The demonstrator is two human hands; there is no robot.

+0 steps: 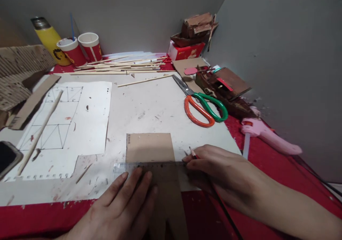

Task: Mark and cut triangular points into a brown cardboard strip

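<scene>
A strip of brown cardboard lies on the white board, running down toward me past the front edge. Across it sits a clear ruler. My left hand rests flat on the ruler and cardboard, fingers stretched out. At the ruler's right end, my right hand is closed around a pencil, its pale sharpened tip pointing up and away from the cardboard. The palm hides part of the pencil.
Scissors and a wooden stick lie beyond the cardboard. A pink glue gun is at right. At left are a paper with drawn trusses, a phone and a ridged stick model. Cups stand behind.
</scene>
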